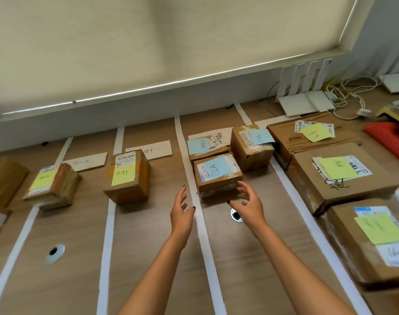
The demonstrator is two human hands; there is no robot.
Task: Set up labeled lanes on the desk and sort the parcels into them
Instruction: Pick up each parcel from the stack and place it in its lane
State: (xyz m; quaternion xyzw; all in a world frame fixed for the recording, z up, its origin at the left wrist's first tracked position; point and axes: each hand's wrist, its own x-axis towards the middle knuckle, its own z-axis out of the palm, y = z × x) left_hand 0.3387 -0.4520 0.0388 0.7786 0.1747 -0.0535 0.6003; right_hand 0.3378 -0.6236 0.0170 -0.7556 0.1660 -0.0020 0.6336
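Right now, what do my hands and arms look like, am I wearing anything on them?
Both forearms are bare, with no sleeves, watch or bracelets in view. The left hand and right hand wear no gloves or visible rings; the fingernails are painted dark.

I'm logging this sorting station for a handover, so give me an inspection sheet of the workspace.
Surface: wooden desk split into lanes by white tape strips.
Job's things: cardboard parcels with sticky notes; three blue-note parcels share one lane, yellow-note parcels fill the right lane.
Clutter: red mesh item, white rack.
Hands: left hand and right hand open, just short of the nearest blue-note parcel.
Cables: white cords tangled far right.
Surroundings: drawn roller blind.
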